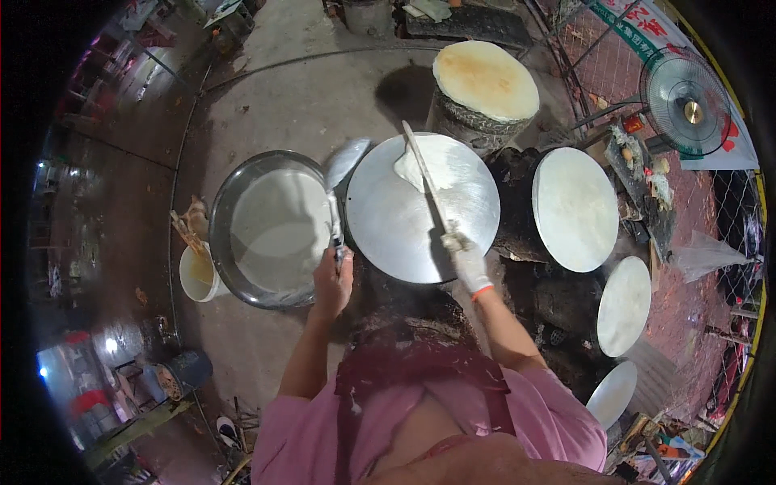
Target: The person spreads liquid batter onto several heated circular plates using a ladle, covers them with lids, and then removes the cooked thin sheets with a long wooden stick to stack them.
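Note:
My left hand point(333, 284) grips the dark handle of a metal ladle point(348, 160), whose bowl hangs between a basin and a griddle. The wide metal basin point(219, 254) at my left holds pale batter point(276, 212). My right hand point(471, 260), in a whitish work glove, is closed around a long wooden stick point(424, 170). That stick slants over the round metal griddle point(394, 242) in front of me. A white patch of batter point(441, 159) lies on the griddle's far part, under the stick. Whether the stick touches it, I cannot tell.
Right of me stand three more round plates: a pale-covered one point(576, 209), another point(624, 306) and a lower one point(612, 394). Browned flatbread point(485, 79) tops a round stand point(479, 124) beyond the griddle. A white bucket point(203, 285) adjoins the basin. A fan point(685, 103) is far right.

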`<state>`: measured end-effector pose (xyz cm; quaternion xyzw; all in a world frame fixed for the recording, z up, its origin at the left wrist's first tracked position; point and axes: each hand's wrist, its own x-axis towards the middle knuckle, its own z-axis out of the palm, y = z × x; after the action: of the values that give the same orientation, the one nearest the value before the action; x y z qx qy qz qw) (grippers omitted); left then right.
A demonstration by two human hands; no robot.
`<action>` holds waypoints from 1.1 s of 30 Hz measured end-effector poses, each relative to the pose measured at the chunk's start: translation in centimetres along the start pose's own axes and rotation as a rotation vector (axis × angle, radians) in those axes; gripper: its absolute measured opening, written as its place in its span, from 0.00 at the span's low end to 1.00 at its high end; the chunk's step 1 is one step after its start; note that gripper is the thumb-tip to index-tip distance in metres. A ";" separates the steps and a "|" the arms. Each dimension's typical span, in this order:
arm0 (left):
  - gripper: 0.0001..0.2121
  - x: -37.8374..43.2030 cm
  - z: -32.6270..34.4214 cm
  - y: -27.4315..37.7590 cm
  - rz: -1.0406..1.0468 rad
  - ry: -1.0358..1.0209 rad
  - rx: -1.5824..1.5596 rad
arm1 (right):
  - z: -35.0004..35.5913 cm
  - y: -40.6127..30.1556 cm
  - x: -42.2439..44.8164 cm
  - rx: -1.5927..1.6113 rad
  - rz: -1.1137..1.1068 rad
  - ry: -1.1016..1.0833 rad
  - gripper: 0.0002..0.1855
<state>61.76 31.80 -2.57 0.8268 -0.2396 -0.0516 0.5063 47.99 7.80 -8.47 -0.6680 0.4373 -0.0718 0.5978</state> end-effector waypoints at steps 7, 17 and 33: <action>0.06 -1.8 -1.3 -0.4 0.027 0.097 -0.139 | -0.8 3.0 0.4 0.322 0.058 -0.068 0.10; 0.07 -8.0 -0.4 -2.1 -0.360 0.169 0.095 | -7.4 4.0 6.1 0.344 0.000 -0.331 0.07; 0.04 -13.3 3.2 1.9 -0.320 0.279 0.292 | -10.2 1.8 10.9 -0.094 -0.089 -0.751 0.11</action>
<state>48.34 34.48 -4.55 0.9177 -0.0382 0.0187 0.3950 47.37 -6.80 -11.87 -0.6930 0.1610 0.1724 0.6813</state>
